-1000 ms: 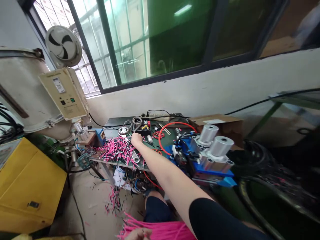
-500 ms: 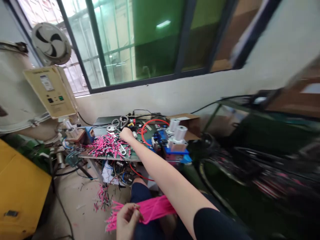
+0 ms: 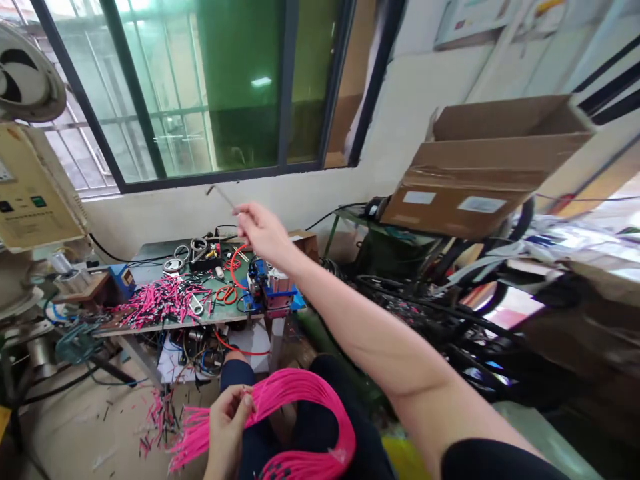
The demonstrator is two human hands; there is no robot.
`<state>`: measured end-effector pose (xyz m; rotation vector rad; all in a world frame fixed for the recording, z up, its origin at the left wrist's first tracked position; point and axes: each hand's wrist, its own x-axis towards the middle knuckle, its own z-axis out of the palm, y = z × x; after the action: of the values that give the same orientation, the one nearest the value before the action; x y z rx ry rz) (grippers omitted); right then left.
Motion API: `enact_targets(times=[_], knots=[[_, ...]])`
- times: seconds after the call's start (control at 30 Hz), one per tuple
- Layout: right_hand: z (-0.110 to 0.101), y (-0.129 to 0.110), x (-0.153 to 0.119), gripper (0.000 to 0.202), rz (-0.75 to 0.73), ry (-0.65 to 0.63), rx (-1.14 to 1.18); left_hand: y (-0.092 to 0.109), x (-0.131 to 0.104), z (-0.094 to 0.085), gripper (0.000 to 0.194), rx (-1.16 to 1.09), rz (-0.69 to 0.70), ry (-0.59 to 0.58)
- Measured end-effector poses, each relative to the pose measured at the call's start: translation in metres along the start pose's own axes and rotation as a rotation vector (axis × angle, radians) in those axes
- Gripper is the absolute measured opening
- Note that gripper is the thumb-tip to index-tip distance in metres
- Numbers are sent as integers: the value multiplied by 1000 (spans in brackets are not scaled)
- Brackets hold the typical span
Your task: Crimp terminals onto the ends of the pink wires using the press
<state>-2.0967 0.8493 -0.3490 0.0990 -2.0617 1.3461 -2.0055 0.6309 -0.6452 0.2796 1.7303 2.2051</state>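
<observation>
Pink cords (image 3: 300, 385) loop across the lap (image 3: 314, 427), pinched in the left hand's (image 3: 227, 421) grip; the right hand (image 3: 263, 231) clasps a bent rod (image 3: 225, 198) aloft — seemingly partway, with short pieces (image 3: 167, 300) heaped on the worktop (image 3: 153, 253).

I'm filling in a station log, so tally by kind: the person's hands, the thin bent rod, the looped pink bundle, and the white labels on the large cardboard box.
Hands: 2 (left hand, right hand)
Thin bent rod: 1
Looped pink bundle: 1
White labels on the large cardboard box: 2
Total: 6
</observation>
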Motion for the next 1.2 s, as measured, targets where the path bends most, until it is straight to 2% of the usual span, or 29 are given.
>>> enact_targets(times=[0.07, 0.17, 0.33, 0.47, 0.53, 0.73, 0.97, 1.2], knots=[[-34, -4, 4, 27, -34, -2, -162, 2, 4, 1, 50, 35, -8, -16], [-66, 3, 13, 45, 41, -62, -424, 7, 11, 6, 55, 56, -6, -8], [-98, 29, 16, 31, -2, -250, -810, 16, 21, 19, 59, 43, -2, 9], [-119, 43, 1, 34, 51, -377, -812, 11, 27, 21, 59, 41, 7, 38], [-124, 48, -6, 34, 58, -389, -799, 5, 32, 22, 59, 47, 18, 49], [-126, 56, -12, 33, 22, -306, -772, -4, 41, 27, 57, 77, 51, 62], [-129, 61, -8, 33, 53, -326, -708, -3, 42, 31, 57, 122, 69, 98], [-128, 58, -6, 35, 39, -338, -774, -4, 46, 33, 65, 105, 39, 109]])
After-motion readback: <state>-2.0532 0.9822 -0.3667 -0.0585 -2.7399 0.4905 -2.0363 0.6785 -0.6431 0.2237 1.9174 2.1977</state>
